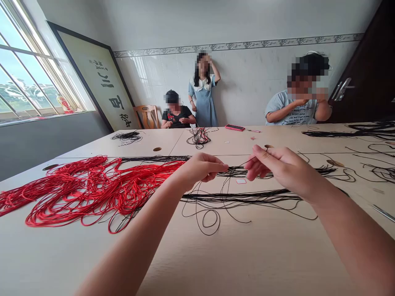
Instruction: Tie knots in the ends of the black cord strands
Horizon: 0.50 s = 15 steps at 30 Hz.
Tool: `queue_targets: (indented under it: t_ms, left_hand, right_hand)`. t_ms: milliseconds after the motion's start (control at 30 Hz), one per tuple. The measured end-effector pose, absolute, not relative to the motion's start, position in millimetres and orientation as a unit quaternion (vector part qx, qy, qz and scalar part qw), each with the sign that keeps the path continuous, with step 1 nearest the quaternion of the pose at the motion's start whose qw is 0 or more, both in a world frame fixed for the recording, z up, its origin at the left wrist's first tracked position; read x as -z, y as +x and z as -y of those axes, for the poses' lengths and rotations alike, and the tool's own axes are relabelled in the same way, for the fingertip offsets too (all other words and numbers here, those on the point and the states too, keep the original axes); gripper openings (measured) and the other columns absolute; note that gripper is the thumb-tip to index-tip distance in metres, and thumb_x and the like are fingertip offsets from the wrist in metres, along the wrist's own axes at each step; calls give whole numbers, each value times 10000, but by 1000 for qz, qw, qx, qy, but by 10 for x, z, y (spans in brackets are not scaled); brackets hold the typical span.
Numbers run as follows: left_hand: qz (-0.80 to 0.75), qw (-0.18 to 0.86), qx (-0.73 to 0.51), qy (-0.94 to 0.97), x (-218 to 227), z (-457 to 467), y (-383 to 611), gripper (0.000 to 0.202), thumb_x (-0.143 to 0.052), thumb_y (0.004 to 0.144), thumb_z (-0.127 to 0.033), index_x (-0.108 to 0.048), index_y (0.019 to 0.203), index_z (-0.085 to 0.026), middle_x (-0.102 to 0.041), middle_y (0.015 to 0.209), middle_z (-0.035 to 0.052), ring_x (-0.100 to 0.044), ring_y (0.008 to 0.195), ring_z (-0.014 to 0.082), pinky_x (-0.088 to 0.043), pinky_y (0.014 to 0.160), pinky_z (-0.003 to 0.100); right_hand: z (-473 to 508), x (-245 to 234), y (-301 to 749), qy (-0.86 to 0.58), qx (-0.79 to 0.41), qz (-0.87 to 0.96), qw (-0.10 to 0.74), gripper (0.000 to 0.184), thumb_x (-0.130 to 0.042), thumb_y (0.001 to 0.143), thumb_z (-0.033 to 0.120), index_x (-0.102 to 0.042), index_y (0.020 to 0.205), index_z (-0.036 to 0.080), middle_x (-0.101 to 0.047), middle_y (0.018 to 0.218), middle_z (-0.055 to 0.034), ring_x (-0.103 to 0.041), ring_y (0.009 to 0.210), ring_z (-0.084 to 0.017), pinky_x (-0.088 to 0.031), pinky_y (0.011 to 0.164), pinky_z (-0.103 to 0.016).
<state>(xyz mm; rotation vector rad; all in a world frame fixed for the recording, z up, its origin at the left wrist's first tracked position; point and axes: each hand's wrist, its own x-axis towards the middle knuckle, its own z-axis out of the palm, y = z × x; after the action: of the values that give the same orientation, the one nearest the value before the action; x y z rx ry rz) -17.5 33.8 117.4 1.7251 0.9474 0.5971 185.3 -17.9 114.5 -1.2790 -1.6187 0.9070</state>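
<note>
My left hand [205, 168] is closed in a pinch on a thin black cord, whose loose ends hang below the fingertips. Just to its right, my right hand [277, 166] pinches the same cord between thumb and forefinger, with its other fingers loosely bent. A short stretch of cord runs up between the two hands. Beneath them, bundles of black cord [240, 198] lie lengthwise on the table, and a loose black loop [210, 224] curls nearer to me. A big tangled heap of red cord [123, 189] spreads beside my left forearm.
The pale table [197, 263] has round holes in its top. More black cord [126, 136] lies far left, with a red-black bundle [200, 137] at the far middle. A pink phone [235, 128] rests near the far edge. Three people are beyond the table; a metal tool [384, 213] lies right.
</note>
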Motion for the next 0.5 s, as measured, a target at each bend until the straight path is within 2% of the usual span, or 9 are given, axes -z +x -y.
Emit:
queue_targets:
  t_ms: [167, 333, 500]
  left_hand:
    - [-411, 510, -263, 709, -1153, -377, -187, 223, -634, 717, -322, -559, 606, -144, -402, 500, -39, -308, 457, 57, -226, 469, 229]
    - [-428, 495, -273, 705, -1104, -444, -186, 197, -644, 712, -324, -623, 679, -131, -480, 518, -13, -410, 483, 69, -288, 464, 210]
    - [-447, 488, -285, 693, -1052, -503, -188, 177, -658, 699, -296, -641, 705, -120, -546, 526, 7, -509, 493, 85, -323, 443, 194]
  right_hand:
    - [275, -1250, 1945, -499, -346, 644, 465, 519, -434, 825, 607, -651, 752, 142, -661, 655, -85, -638, 664, -170, -511, 628, -277]
    - [425, -1350, 2033, -489, -296, 641, 512, 456, -465, 831, 565, -668, 762, 163, -664, 728, -87, -643, 637, -165, -529, 625, -294]
    - [593, -1467, 2052, -457, -255, 641, 562, 372, -510, 823, 534, -684, 727, 220, -645, 668, -62, -636, 582, -160, -520, 539, -280]
